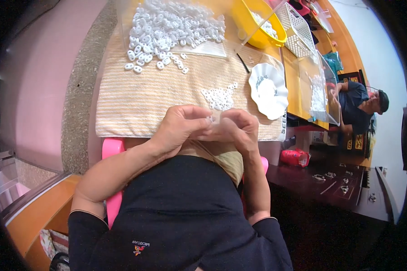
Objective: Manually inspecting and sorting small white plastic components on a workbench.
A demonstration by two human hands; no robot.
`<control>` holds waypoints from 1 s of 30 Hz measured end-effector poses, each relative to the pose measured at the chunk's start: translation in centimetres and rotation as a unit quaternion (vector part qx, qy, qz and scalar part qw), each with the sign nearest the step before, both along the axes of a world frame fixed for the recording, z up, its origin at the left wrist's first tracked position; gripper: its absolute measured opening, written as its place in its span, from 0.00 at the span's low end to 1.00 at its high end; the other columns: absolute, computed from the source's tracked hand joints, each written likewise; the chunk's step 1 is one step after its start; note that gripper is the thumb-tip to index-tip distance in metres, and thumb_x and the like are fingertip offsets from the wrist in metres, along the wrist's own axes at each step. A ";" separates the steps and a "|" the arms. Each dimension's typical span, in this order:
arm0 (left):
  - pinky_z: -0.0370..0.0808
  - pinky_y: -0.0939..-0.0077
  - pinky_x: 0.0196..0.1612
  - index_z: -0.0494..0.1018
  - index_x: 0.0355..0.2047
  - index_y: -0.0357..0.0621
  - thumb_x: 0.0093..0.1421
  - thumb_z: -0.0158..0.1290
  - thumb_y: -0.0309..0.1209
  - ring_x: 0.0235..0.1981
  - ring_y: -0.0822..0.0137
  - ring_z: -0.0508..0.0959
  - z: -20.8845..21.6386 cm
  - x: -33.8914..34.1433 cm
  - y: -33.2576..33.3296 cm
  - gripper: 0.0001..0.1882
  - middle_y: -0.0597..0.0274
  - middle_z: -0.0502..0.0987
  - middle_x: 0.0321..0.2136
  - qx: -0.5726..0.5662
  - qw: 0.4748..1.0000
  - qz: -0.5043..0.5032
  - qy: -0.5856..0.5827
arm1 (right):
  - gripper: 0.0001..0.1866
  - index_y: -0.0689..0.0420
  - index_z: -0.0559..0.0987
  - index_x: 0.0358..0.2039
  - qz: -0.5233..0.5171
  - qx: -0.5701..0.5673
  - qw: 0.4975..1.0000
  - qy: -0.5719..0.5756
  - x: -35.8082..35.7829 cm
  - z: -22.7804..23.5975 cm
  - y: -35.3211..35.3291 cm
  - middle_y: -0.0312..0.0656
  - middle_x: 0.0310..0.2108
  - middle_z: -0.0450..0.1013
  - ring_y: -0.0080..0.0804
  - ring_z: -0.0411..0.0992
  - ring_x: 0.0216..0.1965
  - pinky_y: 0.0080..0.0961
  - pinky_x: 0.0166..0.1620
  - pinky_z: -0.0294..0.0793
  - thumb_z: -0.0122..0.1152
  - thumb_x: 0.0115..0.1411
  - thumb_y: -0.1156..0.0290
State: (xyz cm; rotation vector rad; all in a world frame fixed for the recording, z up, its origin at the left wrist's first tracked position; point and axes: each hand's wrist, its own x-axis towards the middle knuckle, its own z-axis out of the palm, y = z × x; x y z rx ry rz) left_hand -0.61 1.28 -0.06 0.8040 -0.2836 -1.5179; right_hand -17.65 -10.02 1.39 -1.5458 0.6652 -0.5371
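My left hand (182, 125) is just above the near edge of a striped towel (135, 101), its thumb and fingertips pinched together on a tiny pale thing too small to name. Facing it, my right hand (242, 130) has its fingers curled inward, with the tips blurred; whatever they hold cannot be made out. Right beyond my fingertips lies a small heap of little white plastic pieces (218, 98) with holes. Farther off, a big pile of white oval two-hole pieces (172, 27) spreads from a clear tray (208, 49) onto the towel.
A wavy-rimmed white dish (256, 97) stands at the right, near a thin black stick (243, 63). Behind are a yellow basin (281, 35), a perforated white basket (298, 29) and a clear box (322, 67) of white pieces. Another person (359, 101) sits at the right.
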 end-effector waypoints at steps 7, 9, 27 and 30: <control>0.79 0.76 0.40 0.74 0.41 0.34 0.58 0.56 0.21 0.33 0.69 0.79 1.0 0.3 0.0 0.10 0.57 0.78 0.34 0.023 0.999 0.031 0.001 | 0.07 0.65 0.78 0.38 -0.019 -0.071 0.997 0.039 2.3 2.2 -2.3 0.36 0.27 0.75 0.18 0.73 0.27 0.15 0.31 0.73 0.59 0.59 0.77; 0.79 0.76 0.41 0.74 0.41 0.34 0.58 0.55 0.21 0.34 0.69 0.79 1.0 0.4 0.0 0.10 0.57 0.78 0.35 0.017 0.999 0.042 0.000 | 0.07 0.65 0.78 0.38 0.001 -0.103 0.992 0.068 3.5 2.0 -3.7 0.35 0.26 0.75 0.18 0.73 0.27 0.15 0.31 0.72 0.60 0.59 0.77; 0.80 0.77 0.42 0.74 0.42 0.34 0.59 0.55 0.21 0.34 0.70 0.79 0.7 0.7 0.2 0.10 0.58 0.78 0.36 0.003 0.995 0.093 0.035 | 0.10 0.57 0.82 0.37 0.146 -0.438 0.878 0.126 19.3 1.3 -7.8 0.43 0.36 0.76 0.39 0.75 0.33 0.30 0.37 0.73 0.62 0.56 0.69; 0.80 0.77 0.42 0.73 0.42 0.34 0.59 0.55 0.22 0.34 0.71 0.79 0.8 0.9 0.2 0.10 0.59 0.78 0.36 0.004 0.995 0.093 0.038 | 0.10 0.57 0.82 0.37 0.146 -0.512 0.837 0.127 20.7 1.2 -7.1 0.44 0.36 0.75 0.43 0.75 0.35 0.32 0.39 0.74 0.60 0.56 0.69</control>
